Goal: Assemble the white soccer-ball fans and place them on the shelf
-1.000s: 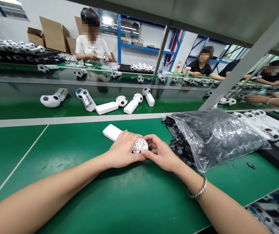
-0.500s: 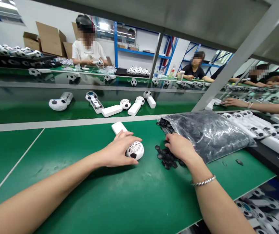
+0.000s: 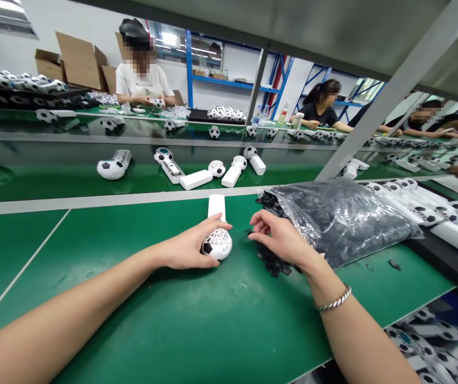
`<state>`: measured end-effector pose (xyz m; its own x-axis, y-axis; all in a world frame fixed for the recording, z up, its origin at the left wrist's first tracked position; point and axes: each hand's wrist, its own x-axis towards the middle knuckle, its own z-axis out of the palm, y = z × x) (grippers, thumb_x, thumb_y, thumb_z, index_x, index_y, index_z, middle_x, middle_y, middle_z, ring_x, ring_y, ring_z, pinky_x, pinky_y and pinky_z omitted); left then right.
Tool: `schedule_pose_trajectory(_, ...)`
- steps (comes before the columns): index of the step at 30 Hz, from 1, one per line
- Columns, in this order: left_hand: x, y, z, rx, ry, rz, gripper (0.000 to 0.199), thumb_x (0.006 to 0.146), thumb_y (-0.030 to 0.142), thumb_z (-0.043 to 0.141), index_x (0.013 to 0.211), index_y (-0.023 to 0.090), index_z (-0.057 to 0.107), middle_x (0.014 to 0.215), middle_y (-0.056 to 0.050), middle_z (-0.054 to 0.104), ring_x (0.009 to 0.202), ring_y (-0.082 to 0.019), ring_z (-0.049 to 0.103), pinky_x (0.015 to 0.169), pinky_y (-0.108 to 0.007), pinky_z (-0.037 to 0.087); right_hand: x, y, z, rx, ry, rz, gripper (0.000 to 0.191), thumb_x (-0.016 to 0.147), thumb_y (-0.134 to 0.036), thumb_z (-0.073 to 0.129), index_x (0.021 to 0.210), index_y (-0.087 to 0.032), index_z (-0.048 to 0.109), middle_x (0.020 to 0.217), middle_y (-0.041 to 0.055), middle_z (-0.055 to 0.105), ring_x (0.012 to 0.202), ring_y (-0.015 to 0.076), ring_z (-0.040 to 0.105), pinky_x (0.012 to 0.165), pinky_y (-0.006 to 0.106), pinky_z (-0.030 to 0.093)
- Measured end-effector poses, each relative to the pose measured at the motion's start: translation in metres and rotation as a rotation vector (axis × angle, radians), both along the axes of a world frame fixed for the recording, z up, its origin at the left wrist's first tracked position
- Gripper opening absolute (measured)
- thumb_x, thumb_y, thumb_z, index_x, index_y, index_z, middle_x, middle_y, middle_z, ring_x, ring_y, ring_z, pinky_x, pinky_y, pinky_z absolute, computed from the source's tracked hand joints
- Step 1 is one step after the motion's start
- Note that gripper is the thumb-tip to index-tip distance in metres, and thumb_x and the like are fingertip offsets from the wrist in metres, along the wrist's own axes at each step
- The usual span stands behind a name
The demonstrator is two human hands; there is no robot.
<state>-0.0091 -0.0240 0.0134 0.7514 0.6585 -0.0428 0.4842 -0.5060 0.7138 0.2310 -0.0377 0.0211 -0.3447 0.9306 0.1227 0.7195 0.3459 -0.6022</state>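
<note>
My left hand curls around the round, football-patterned head of a white handheld device lying on the green work surface. The head has a lattice face, and its white handle points away from me. To its right, my right hand pinches a small black piece between thumb and fingertips. Below and behind that hand lies a loose pile of black pentagon pieces, partly covered by it. More of them show at the mouth of a clear plastic bag.
Beyond a pale rail, several football-headed devices lie on a green strip. More white devices sit in a black tray at right. A slanted metal post rises behind the bag. Co-workers sit across the line.
My right hand has lifted from the black pile and moved left with a small black piece. The device under my left hand has turned so its handle points straighter away. Devices on the strip shifted right.
</note>
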Motion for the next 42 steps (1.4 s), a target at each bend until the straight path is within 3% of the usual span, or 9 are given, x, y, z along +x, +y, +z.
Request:
schedule_pose_trajectory(4, -0.003, 0.003, -0.003, 0.001, -0.011, -0.014, 0.072, 0.068, 0.026, 0.063, 0.131, 0.024, 0.029, 0.146, -0.008, 0.006, 0.134, -0.025, 0.006, 0.108, -0.041, 0.014, -0.016, -0.006, -0.001, 0.056, 0.185, 0.195, 0.004, 0.078, -0.02, 0.057, 0.082, -0.02, 0.057, 0.078, -0.0008, 0.059, 0.071, 0.0109, 0.054, 0.068, 0.024, 0.044)
schedule_pose_trajectory(9, 0.001, 0.002, -0.001, 0.0, -0.011, -0.018, 0.069, 0.066, 0.02, 0.06, 0.128, 0.023, 0.032, 0.145, -0.009, 0.012, 0.134, -0.024, 0.005, 0.107, -0.04, 0.016, -0.024, -0.01, -0.002, 0.146, 0.233, 0.307, 0.013, 0.082, -0.016, 0.052, 0.087, -0.021, 0.063, 0.084, 0.0017, 0.06, 0.082, 0.0123, 0.056, 0.076, 0.027, 0.045)
schedule_pose_trajectory(13, 0.005, 0.0, 0.004, 0.014, -0.013, -0.032, 0.065, 0.063, 0.015, 0.057, 0.124, 0.022, 0.035, 0.142, -0.008, 0.02, 0.134, -0.023, 0.004, 0.108, -0.041, 0.014, -0.029, -0.012, -0.004, 0.155, 0.251, 0.329, 0.014, 0.083, -0.015, 0.051, 0.089, -0.021, 0.063, 0.085, 0.0025, 0.061, 0.082, 0.0127, 0.056, 0.077, 0.028, 0.045)
schedule_pose_trajectory(22, 0.003, 0.002, 0.005, -0.035, 0.007, -0.031, 0.067, 0.063, 0.015, 0.056, 0.126, 0.023, 0.034, 0.145, -0.008, 0.013, 0.134, -0.024, 0.004, 0.107, -0.04, 0.015, -0.027, -0.013, -0.002, 0.18, 0.21, 0.377, 0.017, 0.083, -0.013, 0.05, 0.089, -0.023, 0.063, 0.086, 0.002, 0.059, 0.084, 0.0124, 0.056, 0.077, 0.027, 0.045)
schedule_pose_trajectory(26, 0.004, 0.005, 0.005, -0.027, -0.027, -0.056, 0.065, 0.062, 0.017, 0.059, 0.123, 0.025, 0.038, 0.143, -0.006, 0.019, 0.134, -0.025, 0.009, 0.107, -0.038, 0.018, -0.034, -0.015, -0.007, 0.198, 0.237, 0.357, 0.014, 0.081, -0.012, 0.052, 0.085, -0.022, 0.061, 0.083, 0.0004, 0.062, 0.084, 0.013, 0.055, 0.078, 0.027, 0.044)
schedule_pose_trajectory(29, 0.008, 0.003, 0.001, -0.006, -0.093, -0.014, 0.054, 0.064, 0.031, 0.065, 0.114, 0.023, 0.046, 0.139, -0.006, 0.031, 0.133, -0.025, 0.011, 0.106, -0.039, 0.019, -0.039, -0.013, -0.01, 0.105, 0.361, 0.268, 0.009, 0.076, -0.014, 0.058, 0.082, -0.02, 0.056, 0.079, -0.0008, 0.059, 0.075, 0.0113, 0.054, 0.072, 0.025, 0.045)
schedule_pose_trajectory(31, 0.012, 0.002, -0.001, -0.002, -0.13, 0.031, 0.046, 0.066, 0.036, 0.064, 0.108, 0.022, 0.049, 0.134, -0.007, 0.037, 0.133, -0.024, 0.014, 0.105, -0.039, 0.02, -0.041, -0.011, -0.012, 0.0, 0.461, 0.212, 0.017, 0.07, -0.018, 0.066, 0.081, -0.019, 0.052, 0.077, -0.002, 0.055, 0.071, 0.0105, 0.052, 0.069, 0.024, 0.045)
schedule_pose_trajectory(37, 0.017, -0.001, -0.002, 0.017, -0.148, 0.049, 0.04, 0.067, 0.027, 0.063, 0.104, 0.021, 0.051, 0.128, -0.008, 0.042, 0.132, -0.022, 0.018, 0.104, -0.038, 0.024, -0.047, -0.005, -0.017, -0.169, 0.564, 0.109, 0.028, 0.064, -0.027, 0.071, 0.071, -0.019, 0.045, 0.065, -0.0059, 0.044, 0.06, 0.0078, 0.041, 0.057, 0.021, 0.038)
schedule_pose_trajectory(42, 0.016, -0.001, -0.003, 0.0, -0.163, 0.079, 0.037, 0.069, 0.027, 0.062, 0.104, 0.021, 0.051, 0.129, -0.007, 0.041, 0.132, -0.022, 0.018, 0.104, -0.036, 0.024, -0.045, -0.003, -0.021, -0.22, 0.604, 0.196, 0.025, 0.068, -0.029, 0.068, 0.073, -0.019, 0.046, 0.068, -0.005, 0.044, 0.061, 0.008, 0.041, 0.058, 0.021, 0.037)
